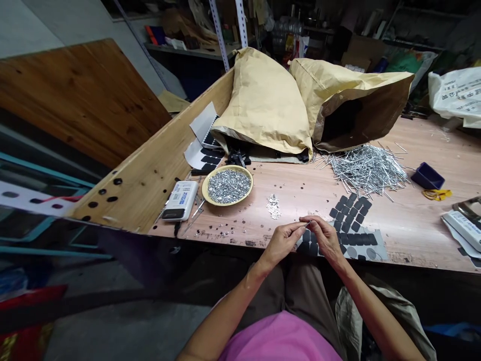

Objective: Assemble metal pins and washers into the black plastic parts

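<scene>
My left hand [283,241] and my right hand [325,237] meet above the table's front edge, fingertips pinched together. Between them shows the end of a thin metal piece [308,223], mostly hidden by the fingers. Under and beside the right hand lies a grey backing sheet [380,240] with black pads [358,239] and several round spots. More rounded black squares [350,210] lie just beyond it. A small heap of flat metal washers [273,206] sits ahead of the left hand. Farther left stands a yellow bowl [225,204] full of small metal parts [230,185].
Thin metal rods [367,169] are piled at the right, near a dark blue box [427,176] and a yellow band [436,195]. Large paper sacks [268,100] stand at the back. A white power bank [182,199] lies beside the wooden side board [158,165].
</scene>
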`<state>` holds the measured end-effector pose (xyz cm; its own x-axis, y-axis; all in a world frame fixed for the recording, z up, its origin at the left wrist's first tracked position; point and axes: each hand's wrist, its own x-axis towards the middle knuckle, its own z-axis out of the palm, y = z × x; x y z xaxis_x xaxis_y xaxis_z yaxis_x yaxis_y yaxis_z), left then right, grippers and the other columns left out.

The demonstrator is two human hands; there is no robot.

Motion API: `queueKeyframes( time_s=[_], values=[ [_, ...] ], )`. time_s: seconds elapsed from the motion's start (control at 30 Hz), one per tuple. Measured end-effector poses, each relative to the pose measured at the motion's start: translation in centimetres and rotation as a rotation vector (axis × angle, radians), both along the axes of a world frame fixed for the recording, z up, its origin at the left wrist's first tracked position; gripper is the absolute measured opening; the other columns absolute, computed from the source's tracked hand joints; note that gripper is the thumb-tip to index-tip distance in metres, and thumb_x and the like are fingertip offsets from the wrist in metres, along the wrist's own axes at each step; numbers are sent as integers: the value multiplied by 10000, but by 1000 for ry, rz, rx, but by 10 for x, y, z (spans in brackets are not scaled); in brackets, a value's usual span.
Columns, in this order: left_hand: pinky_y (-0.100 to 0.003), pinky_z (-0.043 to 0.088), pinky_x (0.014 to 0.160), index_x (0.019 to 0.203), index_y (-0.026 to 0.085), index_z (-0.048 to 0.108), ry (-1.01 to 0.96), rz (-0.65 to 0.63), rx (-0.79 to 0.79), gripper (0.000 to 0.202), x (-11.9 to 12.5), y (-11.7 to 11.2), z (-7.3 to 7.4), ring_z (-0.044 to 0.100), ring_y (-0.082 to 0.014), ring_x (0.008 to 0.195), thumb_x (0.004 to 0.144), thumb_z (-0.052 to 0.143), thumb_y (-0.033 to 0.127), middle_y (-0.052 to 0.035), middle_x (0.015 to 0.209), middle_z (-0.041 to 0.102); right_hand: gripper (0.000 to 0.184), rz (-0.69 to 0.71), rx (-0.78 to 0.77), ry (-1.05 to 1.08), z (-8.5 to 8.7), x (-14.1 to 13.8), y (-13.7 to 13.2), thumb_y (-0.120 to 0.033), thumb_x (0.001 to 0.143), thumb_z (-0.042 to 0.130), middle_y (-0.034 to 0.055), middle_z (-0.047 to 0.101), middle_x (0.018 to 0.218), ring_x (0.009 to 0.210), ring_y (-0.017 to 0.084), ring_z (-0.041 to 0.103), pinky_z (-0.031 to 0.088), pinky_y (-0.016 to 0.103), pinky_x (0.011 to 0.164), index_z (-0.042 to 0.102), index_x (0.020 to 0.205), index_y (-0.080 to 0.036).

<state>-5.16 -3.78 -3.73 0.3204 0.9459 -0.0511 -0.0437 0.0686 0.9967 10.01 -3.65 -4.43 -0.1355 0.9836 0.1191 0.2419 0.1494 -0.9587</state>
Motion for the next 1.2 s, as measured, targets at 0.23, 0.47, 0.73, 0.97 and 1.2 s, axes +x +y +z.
queueKeyframes(
  time_s=[0.23,0.47,0.73,0.97,1.2],
  values=[
    [-229,427,565,972,119,725,8,-22,6,446,2,0,3,505,-122,584,804,527,481,14,531,518,452,28,-76,73,-4,4,-1,-614,841,465,69,702,1007,928,199,654,547,343,813,688,949,-237],
    [-272,486,741,906,162,734,118,56,166,321,3,0,-5,634,-182,786,823,529,394,-64,845,713,325,52,248,-181,2,15,3,-469,903,463,65,710,892,838,194,659,536,345,777,700,920,-247],
    [-232,482,566,972,143,702,299,44,226,391,10,-7,-15,605,-142,593,908,407,392,-38,654,649,287,-45,239,-137,-4,9,-4,-423,899,491,39,693,770,745,172,642,520,314,723,715,904,-244],
    [-260,532,779,944,188,707,503,151,478,303,11,-2,-19,683,-176,841,881,420,258,-69,916,735,239,-221,47,85,-21,0,-2,-394,829,599,46,677,995,978,170,616,494,302,857,714,968,-238],
    [-240,512,601,809,228,725,398,152,317,266,9,0,-15,672,-191,713,745,557,425,-10,798,740,211,-261,209,-227,-17,-2,-14,-285,891,540,45,687,898,873,116,630,493,225,847,704,965,-176]
  ],
)
